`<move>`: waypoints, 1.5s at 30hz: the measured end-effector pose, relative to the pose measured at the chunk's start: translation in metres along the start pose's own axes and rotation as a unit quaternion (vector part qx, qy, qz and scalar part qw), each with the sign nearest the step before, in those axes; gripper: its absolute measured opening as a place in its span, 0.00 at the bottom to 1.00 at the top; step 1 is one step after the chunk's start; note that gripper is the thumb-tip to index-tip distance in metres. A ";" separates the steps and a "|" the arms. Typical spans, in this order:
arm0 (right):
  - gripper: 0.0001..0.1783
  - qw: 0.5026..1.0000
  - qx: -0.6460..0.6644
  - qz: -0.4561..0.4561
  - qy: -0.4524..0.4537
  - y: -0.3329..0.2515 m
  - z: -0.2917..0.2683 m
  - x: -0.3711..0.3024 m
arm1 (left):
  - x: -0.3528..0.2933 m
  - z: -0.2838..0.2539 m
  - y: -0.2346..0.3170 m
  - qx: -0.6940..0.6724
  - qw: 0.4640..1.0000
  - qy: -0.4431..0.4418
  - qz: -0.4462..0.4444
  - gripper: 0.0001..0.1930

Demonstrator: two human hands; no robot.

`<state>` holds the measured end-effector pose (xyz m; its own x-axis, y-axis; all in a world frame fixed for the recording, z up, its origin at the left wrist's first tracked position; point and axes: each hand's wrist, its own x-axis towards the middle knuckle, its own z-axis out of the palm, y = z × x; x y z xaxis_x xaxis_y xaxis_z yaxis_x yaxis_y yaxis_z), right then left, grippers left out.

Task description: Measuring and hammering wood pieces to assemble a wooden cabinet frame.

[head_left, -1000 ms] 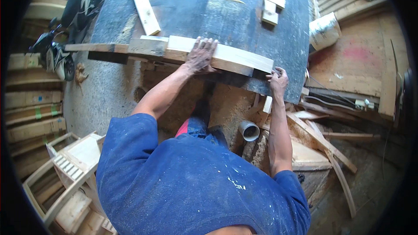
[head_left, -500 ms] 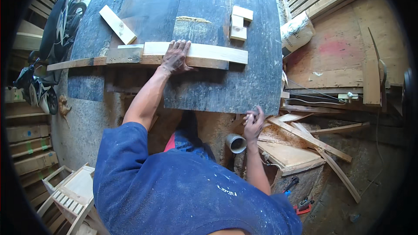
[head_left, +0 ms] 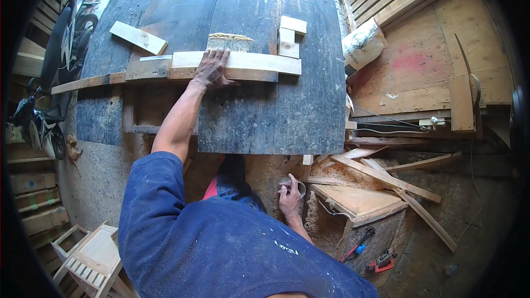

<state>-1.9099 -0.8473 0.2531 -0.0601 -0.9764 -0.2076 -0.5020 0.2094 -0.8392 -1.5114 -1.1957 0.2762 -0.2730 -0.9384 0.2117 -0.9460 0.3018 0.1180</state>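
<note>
My left hand [head_left: 210, 69] lies across a pale wooden board [head_left: 248, 63], its fingers stretched flat over the top and its thumb out to the right. Below that board, on the near side, runs a darker wooden strip [head_left: 243, 75]. A short wood block [head_left: 148, 69] sits against the strip's left part. My right hand [head_left: 290, 200] hangs low beside the table's near edge, its fingers loosely bent and apart. Just behind it is the round mouth of a grey pipe [head_left: 301, 188], partly covered by the hand; whether they touch I cannot tell.
The dark worktable [head_left: 265, 121] carries a loose pale block [head_left: 138, 37] and a small stack of blocks [head_left: 288, 41]. Wood offcuts [head_left: 386, 179] and a wooden box [head_left: 359, 198] lie at right. A motorbike [head_left: 55, 77] stands left, near a slatted wooden chair [head_left: 94, 254].
My right hand has moved down and left, from the table's near corner to in front of the pipe. My left hand stays on the board. The whole view has shifted slightly.
</note>
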 end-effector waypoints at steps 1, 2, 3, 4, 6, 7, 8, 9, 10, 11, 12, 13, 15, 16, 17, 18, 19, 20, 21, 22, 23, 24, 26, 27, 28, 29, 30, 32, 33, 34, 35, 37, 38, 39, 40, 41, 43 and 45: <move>0.28 0.999 -0.004 0.032 -0.007 0.001 0.001 -0.002 | 0.001 0.000 -0.001 0.003 1.000 0.010 0.002 0.63; 0.29 0.999 -0.038 -0.003 0.001 0.001 0.001 -0.002 | 0.004 0.000 -0.002 0.002 1.000 0.002 -0.003 0.63; 0.29 1.000 -0.022 -0.003 -0.003 0.002 0.001 -0.003 | 0.006 0.000 -0.004 -0.003 1.000 -0.004 -0.006 0.63; 0.29 1.000 -0.014 -0.002 -0.007 0.002 0.001 -0.003 | 0.009 0.000 -0.005 -0.004 1.000 -0.005 -0.007 0.64; 0.30 1.000 -0.022 0.005 -0.006 0.002 0.001 -0.005 | 0.015 0.000 -0.009 0.004 1.000 -0.003 -0.010 0.65; 0.30 1.000 -0.025 -0.014 -0.004 0.001 0.000 -0.007 | 0.018 0.001 -0.011 0.003 1.000 -0.010 -0.011 0.65; 0.30 1.000 -0.020 -0.002 -0.004 0.001 0.000 -0.008 | 0.021 0.002 -0.013 0.006 1.000 -0.008 -0.011 0.66; 0.30 0.999 -0.019 0.030 -0.006 0.001 -0.001 -0.010 | 0.023 0.003 -0.014 0.004 1.000 -0.003 -0.012 0.66; 0.30 1.000 -0.025 0.012 -0.006 0.001 -0.002 -0.011 | 0.026 0.004 -0.016 0.007 1.000 0.001 -0.012 0.66; 0.30 1.000 -0.029 0.010 -0.004 0.001 -0.002 -0.012 | 0.028 0.005 -0.017 0.006 1.000 0.009 -0.009 0.66; 0.30 0.999 -0.032 0.022 -0.007 0.001 -0.003 -0.013 | 0.030 0.006 -0.019 0.006 1.000 0.007 -0.012 0.66; 0.30 0.998 -0.031 0.043 -0.014 0.001 -0.004 -0.014 | 0.033 0.006 -0.020 0.005 1.000 0.008 -0.010 0.66; 0.30 0.997 -0.071 0.005 -0.015 0.001 -0.005 -0.014 | 0.040 0.007 -0.024 0.000 1.000 0.012 -0.008 0.66; 0.30 0.997 -0.080 0.000 -0.009 0.000 -0.007 -0.015 | 0.043 0.008 -0.026 0.003 1.000 0.007 -0.012 0.66; 0.30 0.996 -0.089 -0.008 -0.001 -0.001 -0.008 -0.015 | 0.048 0.009 -0.029 0.003 1.000 0.002 -0.014 0.66; 0.30 0.996 -0.093 -0.005 0.007 -0.002 -0.009 -0.015 | 0.052 0.009 -0.032 0.011 1.000 0.003 -0.011 0.65; 0.30 0.996 -0.088 -0.016 0.021 -0.004 -0.011 -0.017 | 0.055 0.011 -0.033 0.011 1.000 0.006 -0.014 0.65; 0.31 0.997 -0.080 0.008 0.022 -0.005 -0.013 -0.019 | 0.059 0.011 -0.036 0.012 1.000 0.008 -0.016 0.65; 0.33 0.996 -0.054 0.062 0.018 -0.007 -0.016 -0.024 | 0.058 0.014 -0.036 0.003 1.000 0.017 -0.014 0.65; 0.33 0.994 -0.064 0.085 0.015 -0.009 -0.018 -0.027 | 0.061 0.014 -0.038 0.014 1.000 -0.010 -0.020 0.65; 0.33 0.994 -0.080 0.065 0.020 -0.011 -0.022 -0.034 | 0.059 0.016 -0.038 0.009 1.000 0.005 -0.015 0.65; 0.33 0.994 -0.095 0.045 0.020 -0.012 -0.025 -0.038 | 0.059 0.017 -0.038 0.019 1.000 0.001 -0.019 0.64; 0.33 0.993 -0.106 0.047 0.018 -0.014 -0.032 -0.051 | 0.054 0.018 -0.035 0.030 0.999 -0.012 -0.023 0.67; 0.33 0.993 -0.108 0.037 0.026 -0.014 -0.034 -0.057 | 0.049 0.018 -0.031 0.039 0.999 -0.027 -0.026 0.67; 0.33 0.993 -0.112 0.041 0.019 -0.013 -0.036 -0.063 | 0.039 0.018 -0.026 0.042 0.999 -0.005 -0.016 0.68; 0.32 0.990 -0.114 0.077 0.009 -0.012 -0.037 -0.069 | 0.027 0.017 -0.020 0.047 0.999 0.008 -0.008 0.69; 0.32 0.992 -0.104 0.074 0.003 -0.011 -0.038 -0.074 | 0.014 0.015 -0.012 0.048 0.999 -0.009 -0.013 0.70; 0.30 0.990 -0.141 0.009 0.007 -0.006 -0.038 -0.082 | -0.021 0.010 0.008 0.041 0.998 0.050 0.008 0.70; 0.30 0.989 -0.148 0.004 0.007 -0.003 -0.038 -0.085 | -0.041 0.008 0.020 0.029 0.997 0.074 0.017 0.69; 0.30 0.991 -0.135 -0.002 0.015 0.000 -0.037 -0.088 | -0.059 0.004 0.031 0.013 0.998 0.069 0.003 0.67; 0.30 0.994 -0.108 0.007 0.020 0.003 -0.037 -0.091 | -0.076 0.000 0.044 -0.008 0.998 0.061 -0.008 0.64; 0.31 0.995 -0.090 0.004 0.031 0.009 -0.037 -0.101 | -0.108 -0.014 0.064 -0.044 0.998 0.038 -0.012 0.48; 0.30 0.996 -0.085 -0.018 0.038 0.011 -0.038 -0.107 | -0.126 -0.022 0.071 -0.073 0.995 0.063 0.013 0.38; 0.30 0.997 -0.063 0.013 0.040 0.013 -0.038 -0.113 | -0.138 -0.033 0.077 -0.107 0.992 0.062 0.028 0.29; 0.30 0.994 -0.069 -0.055 0.068 0.016 -0.040 -0.117 | -0.143 -0.043 0.085 -0.104 0.992 0.062 0.038 0.22; 0.30 0.991 -0.074 -0.059 0.091 0.017 -0.042 -0.124 | -0.150 -0.054 0.092 -0.158 0.987 -0.027 -0.029 0.16; 0.31 0.990 -0.067 -0.065 0.102 0.018 -0.045 -0.136 | -0.153 -0.075 0.113 -0.107 0.992 -0.024 0.058 0.11; 0.30 0.993 -0.028 -0.069 0.096 0.015 -0.051 -0.149 | -0.171 -0.103 0.149 -0.125 0.985 0.010 0.121 0.10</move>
<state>-1.9529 -0.7018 0.2968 -0.1471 -0.9890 0.0119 -0.5638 0.0740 -0.8226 -1.5877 -0.9727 0.3572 -0.4793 -0.8312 0.2819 -0.7803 0.5506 0.2968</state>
